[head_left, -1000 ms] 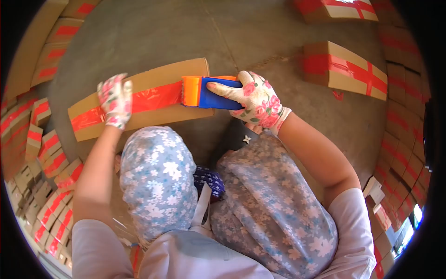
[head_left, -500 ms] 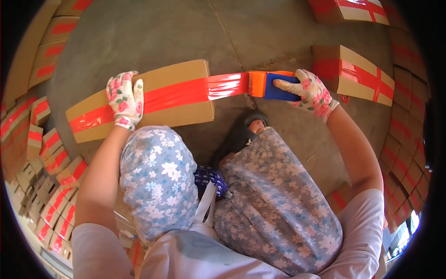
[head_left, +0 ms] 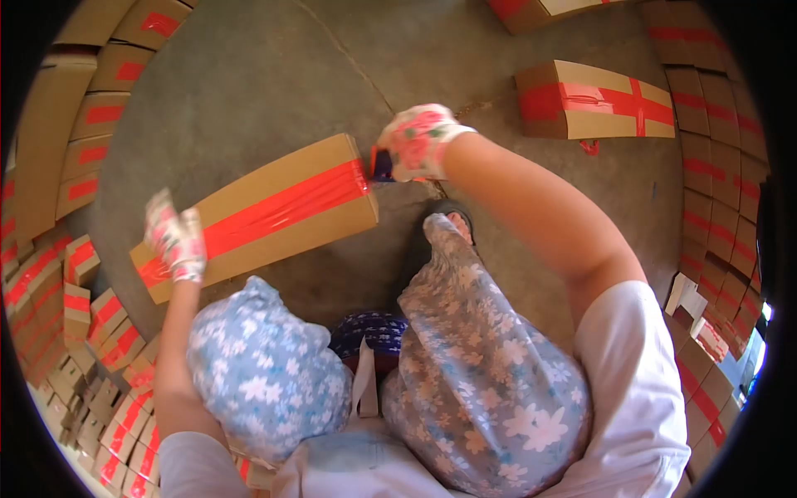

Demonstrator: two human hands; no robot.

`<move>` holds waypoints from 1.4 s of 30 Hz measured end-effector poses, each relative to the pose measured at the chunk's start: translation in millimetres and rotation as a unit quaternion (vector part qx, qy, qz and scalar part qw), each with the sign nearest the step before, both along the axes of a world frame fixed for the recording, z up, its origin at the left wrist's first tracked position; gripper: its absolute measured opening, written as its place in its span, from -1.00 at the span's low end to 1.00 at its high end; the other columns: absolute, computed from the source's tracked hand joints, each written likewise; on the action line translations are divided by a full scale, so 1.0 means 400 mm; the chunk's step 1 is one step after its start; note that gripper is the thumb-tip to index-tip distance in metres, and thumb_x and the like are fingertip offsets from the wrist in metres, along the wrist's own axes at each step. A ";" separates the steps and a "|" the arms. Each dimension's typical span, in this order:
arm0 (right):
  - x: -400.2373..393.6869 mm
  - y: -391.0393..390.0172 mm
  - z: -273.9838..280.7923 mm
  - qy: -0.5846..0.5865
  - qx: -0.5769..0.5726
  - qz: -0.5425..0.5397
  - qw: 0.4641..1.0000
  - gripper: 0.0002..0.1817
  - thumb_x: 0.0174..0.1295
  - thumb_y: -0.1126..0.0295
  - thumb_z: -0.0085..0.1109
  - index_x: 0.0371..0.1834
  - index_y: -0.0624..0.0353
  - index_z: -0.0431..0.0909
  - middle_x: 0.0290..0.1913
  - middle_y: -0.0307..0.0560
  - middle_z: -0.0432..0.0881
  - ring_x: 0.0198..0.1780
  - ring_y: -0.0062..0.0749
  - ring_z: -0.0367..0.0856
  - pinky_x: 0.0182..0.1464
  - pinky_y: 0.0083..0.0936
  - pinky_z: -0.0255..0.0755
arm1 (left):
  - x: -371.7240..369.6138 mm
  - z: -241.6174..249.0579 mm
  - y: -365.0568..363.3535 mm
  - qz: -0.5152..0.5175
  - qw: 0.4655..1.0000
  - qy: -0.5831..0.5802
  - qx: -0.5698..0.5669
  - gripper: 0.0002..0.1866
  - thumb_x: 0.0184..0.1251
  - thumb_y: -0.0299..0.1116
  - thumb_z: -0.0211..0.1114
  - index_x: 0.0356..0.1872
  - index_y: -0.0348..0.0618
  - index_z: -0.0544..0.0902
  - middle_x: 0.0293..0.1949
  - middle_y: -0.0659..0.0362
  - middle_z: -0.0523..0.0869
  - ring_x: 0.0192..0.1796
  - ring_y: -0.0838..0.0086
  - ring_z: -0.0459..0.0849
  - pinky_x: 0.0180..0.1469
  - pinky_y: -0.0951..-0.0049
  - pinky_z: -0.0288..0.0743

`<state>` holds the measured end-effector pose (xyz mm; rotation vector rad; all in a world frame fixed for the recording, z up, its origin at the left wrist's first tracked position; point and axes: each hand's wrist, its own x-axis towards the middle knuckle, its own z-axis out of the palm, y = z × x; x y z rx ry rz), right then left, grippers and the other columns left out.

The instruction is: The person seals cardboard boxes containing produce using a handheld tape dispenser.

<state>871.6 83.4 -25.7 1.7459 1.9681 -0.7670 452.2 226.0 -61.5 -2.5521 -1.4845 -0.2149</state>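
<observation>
The right hand swung the tape dispenser back from its outstretched pull to the carton's right end. The left hand slid from mid-carton down to the left end.

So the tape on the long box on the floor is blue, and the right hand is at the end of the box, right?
Not quite. The tape on the long box is red, not blue; the head view shows it. The blue you see is the tape dispenser under the right hand, which is at the box's end.
</observation>
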 end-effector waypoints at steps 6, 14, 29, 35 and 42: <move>-0.096 -0.255 0.257 0.201 0.191 -0.432 0.858 -0.37 0.01 0.05 0.28 0.25 -0.17 0.54 -0.06 0.14 0.63 0.00 -0.02 0.63 0.07 -0.28 0.47 | -0.340 0.193 -0.044 0.383 0.909 -0.050 -0.153 -0.06 0.31 0.35 0.03 0.49 -0.16 0.11 0.50 -0.19 0.07 0.50 -0.01 0.14 0.48 0.13 0.08; 0.027 -0.086 0.133 0.257 0.434 -0.450 0.737 -0.32 0.08 0.31 0.33 0.36 -0.05 0.43 -0.03 0.12 0.60 -0.01 -0.16 0.62 0.10 -0.42 0.45 | -0.177 0.230 -0.117 0.459 0.747 -0.234 -0.420 0.08 0.21 0.37 0.18 0.47 -0.29 0.00 0.43 -0.17 0.23 0.39 0.04 0.36 0.23 0.19 0.49; 0.202 -0.412 0.548 0.313 0.454 -0.402 0.731 -0.30 0.07 0.65 0.24 0.39 0.28 0.35 0.24 -0.09 0.51 0.17 -0.49 0.50 0.28 -0.57 0.32 | 0.461 0.094 -0.161 0.027 0.888 0.238 -0.393 0.20 -0.07 0.18 0.47 0.52 -0.12 0.01 0.39 -0.06 0.30 0.41 0.10 0.29 0.40 0.21 0.23; -0.087 -0.484 0.585 0.126 0.477 -0.168 0.853 -0.39 -0.13 0.44 0.43 0.12 0.17 0.58 -0.36 -0.01 0.60 -0.46 -0.30 0.56 -0.47 -0.43 0.48 | 0.385 0.175 -0.353 -0.084 0.933 0.190 -0.295 0.12 -0.02 0.17 0.46 0.51 -0.07 0.07 0.14 0.05 0.46 0.21 0.24 0.45 0.19 0.26 0.44; -0.262 -0.467 0.381 0.160 0.479 -0.263 0.822 -0.33 -0.26 0.49 0.42 0.11 0.00 0.61 -0.42 -0.05 0.53 -0.50 -0.24 0.50 -0.48 -0.43 0.45 | 0.369 0.141 -0.434 -0.138 0.913 0.014 -0.384 -0.01 0.11 -0.03 0.42 0.52 0.02 0.06 0.14 -0.04 0.41 0.15 0.09 0.51 0.14 0.19 0.48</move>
